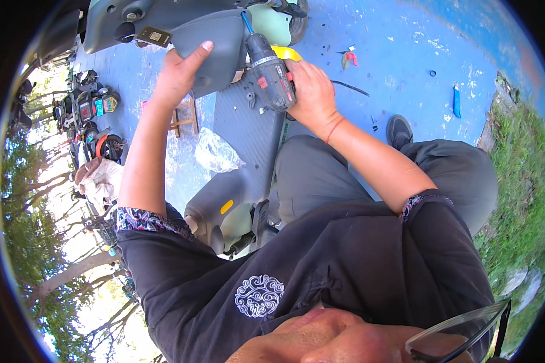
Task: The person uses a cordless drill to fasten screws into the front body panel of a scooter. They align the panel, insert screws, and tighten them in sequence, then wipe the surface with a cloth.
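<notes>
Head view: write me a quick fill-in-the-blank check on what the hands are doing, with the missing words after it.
1. The drill is in the person's ____ hand.
2. The bit at the drill's front end is coloured ____.
3. The other hand has its ____, nail showing, over the grey panel.
4. The thin cord at the wrist behind the drill is coloured ____.

Missing words: right; blue; thumb; red.
</notes>
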`<state>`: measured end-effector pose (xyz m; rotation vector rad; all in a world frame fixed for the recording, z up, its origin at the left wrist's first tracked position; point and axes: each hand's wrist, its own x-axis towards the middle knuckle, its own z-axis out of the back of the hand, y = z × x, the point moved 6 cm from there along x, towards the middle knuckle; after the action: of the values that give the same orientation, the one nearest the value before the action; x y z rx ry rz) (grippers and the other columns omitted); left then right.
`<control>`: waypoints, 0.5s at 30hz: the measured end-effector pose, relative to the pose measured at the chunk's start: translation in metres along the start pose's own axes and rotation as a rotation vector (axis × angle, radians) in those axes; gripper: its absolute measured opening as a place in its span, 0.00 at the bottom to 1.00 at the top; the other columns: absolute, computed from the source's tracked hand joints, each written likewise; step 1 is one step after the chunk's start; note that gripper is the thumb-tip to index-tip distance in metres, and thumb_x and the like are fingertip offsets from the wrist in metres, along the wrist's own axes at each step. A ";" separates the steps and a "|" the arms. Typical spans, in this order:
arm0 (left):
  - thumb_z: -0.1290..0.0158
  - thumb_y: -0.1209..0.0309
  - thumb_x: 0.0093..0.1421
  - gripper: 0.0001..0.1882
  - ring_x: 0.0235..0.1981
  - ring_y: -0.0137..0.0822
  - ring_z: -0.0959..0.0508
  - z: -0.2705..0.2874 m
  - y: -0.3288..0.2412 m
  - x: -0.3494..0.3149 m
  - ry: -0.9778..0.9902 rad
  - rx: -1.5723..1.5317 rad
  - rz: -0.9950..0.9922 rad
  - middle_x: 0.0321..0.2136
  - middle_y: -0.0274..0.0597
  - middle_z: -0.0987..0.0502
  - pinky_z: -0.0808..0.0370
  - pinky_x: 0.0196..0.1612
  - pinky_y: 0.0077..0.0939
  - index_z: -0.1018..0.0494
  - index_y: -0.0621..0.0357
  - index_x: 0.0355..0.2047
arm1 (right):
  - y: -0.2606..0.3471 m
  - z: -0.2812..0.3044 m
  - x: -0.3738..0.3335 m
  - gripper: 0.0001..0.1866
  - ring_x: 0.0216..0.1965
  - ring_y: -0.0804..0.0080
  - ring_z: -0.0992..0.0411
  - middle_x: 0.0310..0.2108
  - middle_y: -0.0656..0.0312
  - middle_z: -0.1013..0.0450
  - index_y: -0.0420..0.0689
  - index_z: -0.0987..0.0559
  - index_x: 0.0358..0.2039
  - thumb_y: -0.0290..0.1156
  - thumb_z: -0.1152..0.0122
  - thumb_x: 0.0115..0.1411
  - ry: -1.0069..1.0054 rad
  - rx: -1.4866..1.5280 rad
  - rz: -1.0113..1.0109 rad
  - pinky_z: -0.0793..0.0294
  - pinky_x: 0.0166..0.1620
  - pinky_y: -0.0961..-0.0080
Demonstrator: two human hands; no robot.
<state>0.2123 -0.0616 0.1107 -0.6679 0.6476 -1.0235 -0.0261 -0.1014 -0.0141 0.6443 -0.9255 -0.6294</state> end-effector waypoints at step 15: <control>0.42 0.50 0.66 0.30 0.44 0.35 0.17 0.012 0.011 0.008 -0.054 -0.213 0.058 0.44 0.45 0.16 0.24 0.53 0.30 0.22 0.66 0.52 | 0.037 0.035 0.013 0.15 0.40 0.44 0.21 0.37 0.46 0.20 0.41 0.19 0.40 0.34 0.31 0.54 0.048 0.184 -0.294 0.20 0.43 0.53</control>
<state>0.2305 -0.0626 0.1089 -0.8555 0.7309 -0.8875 -0.0424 -0.0941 0.0352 0.9682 -0.8563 -0.7917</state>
